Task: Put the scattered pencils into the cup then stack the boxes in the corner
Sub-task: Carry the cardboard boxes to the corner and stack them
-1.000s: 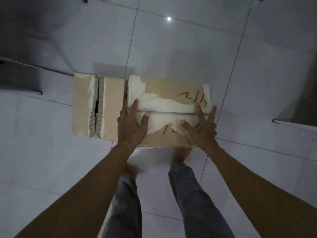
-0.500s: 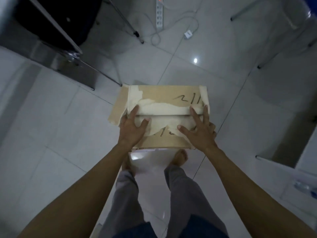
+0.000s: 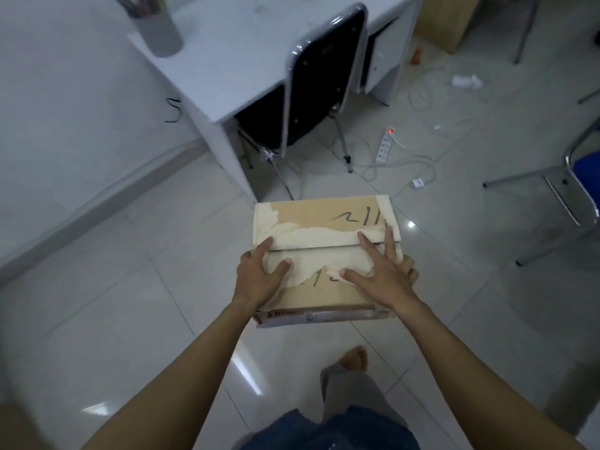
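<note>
A brown cardboard box with torn white tape and black scribbles on its lid is held up in front of me, off the tiled floor. My left hand grips its near left side, thumb on the lid. My right hand lies on the near right of the lid with fingers spread, gripping that side. A grey cup holding several pencils stands on the white desk at the upper left. Another cardboard box stands on the floor at the top right.
A black chair is pushed under the desk. A power strip and loose cables lie on the floor ahead. A blue chair with metal legs is at the right. A white wall runs along the left. My bare foot shows below.
The box has come up off the floor in both hands and left the second box that stood beside it. My view has lifted and turned toward the desk, chair and cup.
</note>
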